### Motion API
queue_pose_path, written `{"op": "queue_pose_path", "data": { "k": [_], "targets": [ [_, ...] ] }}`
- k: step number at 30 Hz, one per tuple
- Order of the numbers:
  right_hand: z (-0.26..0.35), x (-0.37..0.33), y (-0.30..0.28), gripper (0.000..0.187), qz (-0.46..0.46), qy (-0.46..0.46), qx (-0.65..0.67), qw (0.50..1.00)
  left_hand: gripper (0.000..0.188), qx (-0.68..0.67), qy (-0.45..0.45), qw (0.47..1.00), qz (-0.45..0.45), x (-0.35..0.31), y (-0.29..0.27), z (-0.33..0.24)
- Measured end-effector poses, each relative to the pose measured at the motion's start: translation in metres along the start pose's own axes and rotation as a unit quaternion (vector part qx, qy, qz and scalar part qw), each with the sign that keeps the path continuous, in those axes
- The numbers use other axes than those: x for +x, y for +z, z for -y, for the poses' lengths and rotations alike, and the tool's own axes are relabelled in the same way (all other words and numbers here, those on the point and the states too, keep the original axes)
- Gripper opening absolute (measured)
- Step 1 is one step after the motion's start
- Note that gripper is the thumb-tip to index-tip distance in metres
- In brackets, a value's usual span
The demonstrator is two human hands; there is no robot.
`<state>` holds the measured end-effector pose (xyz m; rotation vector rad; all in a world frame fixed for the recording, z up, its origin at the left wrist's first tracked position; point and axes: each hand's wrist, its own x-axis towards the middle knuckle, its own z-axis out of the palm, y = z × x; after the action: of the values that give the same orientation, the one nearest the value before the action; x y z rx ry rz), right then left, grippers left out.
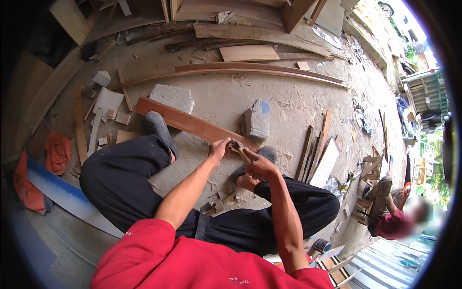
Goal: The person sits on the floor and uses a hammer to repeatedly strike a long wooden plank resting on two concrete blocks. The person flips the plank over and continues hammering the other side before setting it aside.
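My right hand [261, 167] is wrapped round the wooden handle of a hammer [244, 153]. Its dark metal head is right by the fingertips of my left hand [220, 148]. Those fingers are closed in a pinch; whatever they hold is too small to make out. Both hands are over the near right end of a long reddish-brown plank [192, 124], which slants between my feet. Its far left end is beside my left shoe, against a pale flat block [172, 98]. An upright grey block [258, 120] stands just beyond its right end.
Long boards [260, 69] lie across the floor ahead. Wooden cabinet frames [231, 12] stand at the back. Offcuts [109, 102] are scattered on the left, narrow strips [315, 149] on the right. Another person [392, 221] sits at the far right. A dark can [321, 245] is behind my right arm.
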<state>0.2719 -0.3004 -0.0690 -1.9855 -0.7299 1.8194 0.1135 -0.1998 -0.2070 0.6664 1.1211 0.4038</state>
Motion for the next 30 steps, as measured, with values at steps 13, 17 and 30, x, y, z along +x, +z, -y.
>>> {"op": "queue_pose_path", "data": {
  "k": [13,17,30],
  "targets": [
    [-0.033,0.054,0.061,0.056,-0.097,0.0,-0.084,0.992,0.015,-0.009,-0.075,0.99,-0.118,-0.017,-0.047,0.013],
    [-0.007,0.041,0.066,0.052,-0.07,0.009,-0.022,0.997,0.024,0.013,-0.024,0.988,-0.151,0.013,-0.071,-0.013],
    [-0.014,0.06,0.059,0.034,-0.043,0.029,0.089,0.995,0.037,0.007,-0.056,0.977,-0.207,0.103,-0.146,-0.135]
  ]
}}
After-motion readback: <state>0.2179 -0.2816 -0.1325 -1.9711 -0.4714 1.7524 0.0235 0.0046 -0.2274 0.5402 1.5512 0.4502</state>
